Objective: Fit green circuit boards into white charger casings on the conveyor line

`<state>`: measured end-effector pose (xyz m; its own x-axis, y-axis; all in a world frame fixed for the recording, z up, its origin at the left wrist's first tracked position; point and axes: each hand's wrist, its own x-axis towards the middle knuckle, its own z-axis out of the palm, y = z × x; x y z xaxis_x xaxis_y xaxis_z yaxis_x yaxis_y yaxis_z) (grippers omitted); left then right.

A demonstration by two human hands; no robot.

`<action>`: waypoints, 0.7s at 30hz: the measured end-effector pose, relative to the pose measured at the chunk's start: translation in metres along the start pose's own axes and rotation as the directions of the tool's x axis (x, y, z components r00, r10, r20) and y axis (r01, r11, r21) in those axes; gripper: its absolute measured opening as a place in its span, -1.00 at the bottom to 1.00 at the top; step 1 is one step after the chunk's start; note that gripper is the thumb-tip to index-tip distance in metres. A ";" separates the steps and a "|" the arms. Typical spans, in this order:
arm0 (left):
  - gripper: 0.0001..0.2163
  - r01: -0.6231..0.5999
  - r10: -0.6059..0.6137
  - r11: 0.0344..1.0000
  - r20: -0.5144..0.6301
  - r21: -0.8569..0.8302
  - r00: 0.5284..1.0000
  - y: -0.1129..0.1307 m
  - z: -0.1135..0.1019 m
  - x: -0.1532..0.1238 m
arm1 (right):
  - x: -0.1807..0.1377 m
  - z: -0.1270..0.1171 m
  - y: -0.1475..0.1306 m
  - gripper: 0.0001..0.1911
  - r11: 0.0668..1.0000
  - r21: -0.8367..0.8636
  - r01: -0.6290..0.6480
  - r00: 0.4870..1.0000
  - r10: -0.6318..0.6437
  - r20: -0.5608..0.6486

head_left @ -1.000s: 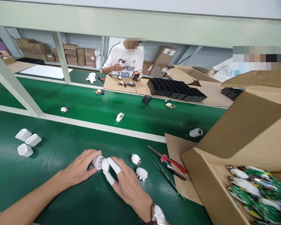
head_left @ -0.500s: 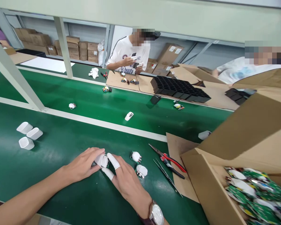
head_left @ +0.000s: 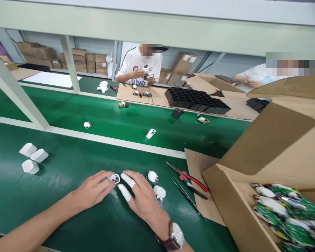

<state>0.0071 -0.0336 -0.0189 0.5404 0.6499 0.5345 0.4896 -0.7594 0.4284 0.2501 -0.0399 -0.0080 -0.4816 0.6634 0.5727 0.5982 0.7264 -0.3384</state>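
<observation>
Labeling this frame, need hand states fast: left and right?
Left hand: closed on the white charger.
Right hand: open, capped forefinger touching the charger.

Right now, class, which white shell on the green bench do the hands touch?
The white shell gripped by the left hand, with a forefinger of the right hand against it. The three shells at far left lie untouched.
</observation>
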 end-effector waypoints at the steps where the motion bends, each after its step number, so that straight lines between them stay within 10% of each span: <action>1: -0.89 0.007 -0.007 1.000 -0.039 -0.014 0.999 0.001 -0.001 0.001 | 0.001 -0.002 0.002 -0.62 1.000 -0.024 0.012 1.000 -0.012 -0.021; 6: -0.90 0.062 -0.058 0.996 0.067 -0.063 0.996 0.001 -0.008 0.012 | -0.003 -0.032 0.034 -0.74 0.917 -0.376 -0.135 0.988 0.151 0.015; 12: -0.91 0.175 -0.179 0.977 0.019 0.121 0.984 -0.074 -0.002 0.101 | -0.013 -0.053 0.063 -0.82 0.757 -0.574 -0.312 0.787 0.544 0.290; 17: -0.99 0.344 -0.339 0.920 -0.060 0.187 0.939 -0.149 0.018 0.176 | -0.007 -0.041 0.049 -0.87 0.888 -0.397 -0.233 0.847 0.386 0.366; 21: -0.45 0.403 -0.390 0.884 -0.104 0.237 0.915 -0.168 0.001 0.166 | -0.012 -0.038 0.051 -0.80 0.922 -0.287 -0.261 0.906 0.336 0.256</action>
<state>0.0160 0.2019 -0.0029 0.2322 0.8874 0.3982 0.8128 -0.4019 0.4217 0.3105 -0.0174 -0.0035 -0.3994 0.8916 0.2135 0.8608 0.4448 -0.2473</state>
